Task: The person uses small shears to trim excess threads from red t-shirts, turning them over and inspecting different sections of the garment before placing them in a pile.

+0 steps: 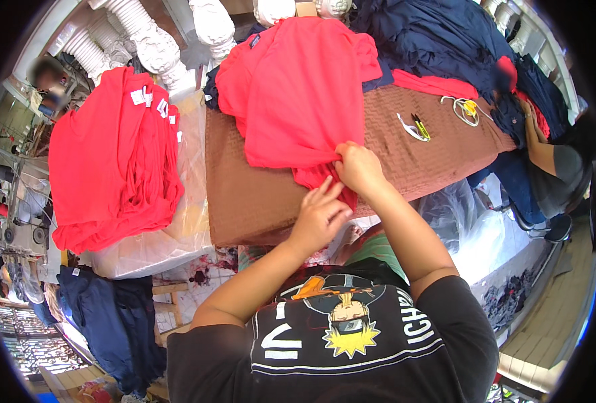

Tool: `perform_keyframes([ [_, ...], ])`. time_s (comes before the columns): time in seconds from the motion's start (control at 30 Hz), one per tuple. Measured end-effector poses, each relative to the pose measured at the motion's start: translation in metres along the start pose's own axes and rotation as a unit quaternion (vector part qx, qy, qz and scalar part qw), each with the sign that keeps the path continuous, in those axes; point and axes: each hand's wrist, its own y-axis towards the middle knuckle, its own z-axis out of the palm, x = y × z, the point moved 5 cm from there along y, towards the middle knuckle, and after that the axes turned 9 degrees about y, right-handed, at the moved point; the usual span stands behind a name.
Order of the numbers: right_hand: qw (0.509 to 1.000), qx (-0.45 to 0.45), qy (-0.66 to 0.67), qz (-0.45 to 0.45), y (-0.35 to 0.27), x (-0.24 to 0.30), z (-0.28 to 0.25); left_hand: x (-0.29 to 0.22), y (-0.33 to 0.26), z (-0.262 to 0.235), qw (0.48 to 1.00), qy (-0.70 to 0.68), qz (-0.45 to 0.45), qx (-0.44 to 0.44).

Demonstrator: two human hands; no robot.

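Note:
A red garment [298, 94] lies spread over the brown cloth-covered table [257, 208], its lower part hanging toward me. My right hand [361, 169] is closed on the garment's near edge, pinching the fabric. Just left of it and lower, my left hand [321, 215] is over a loose fold of the same garment. Its fingers are spread and partly bent, with no cloth plainly gripped. To the right on the table lie thread snips [420, 126] with yellow-green handles, beside a white strip.
A tall pile of red garments [113, 168] with white tags stands at the left on a wrapped surface. Navy garments [432, 40] heap at the far right. A white cord [462, 111] lies near a co-worker [553, 164] at the right. White balusters [147, 40] stand behind.

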Motion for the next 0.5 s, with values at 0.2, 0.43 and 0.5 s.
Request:
perform_keyframes([
  [0.2,0.964,-0.024,0.252,-0.075,-0.018,0.045,-0.053,0.105,0.031,-0.063,0.794,-0.384,-0.413,-0.228],
  [0.43,0.952,-0.011,0.239,-0.190,-0.049,0.069,-0.057,0.075,0.076,-0.084,0.771,-0.538,-0.304,-0.152],
  [0.5,0.946,-0.103,0.292,-0.100,-0.039,0.047,-0.064,0.035,0.078,-0.090,0.788,-0.542,-0.253,-0.144],
])
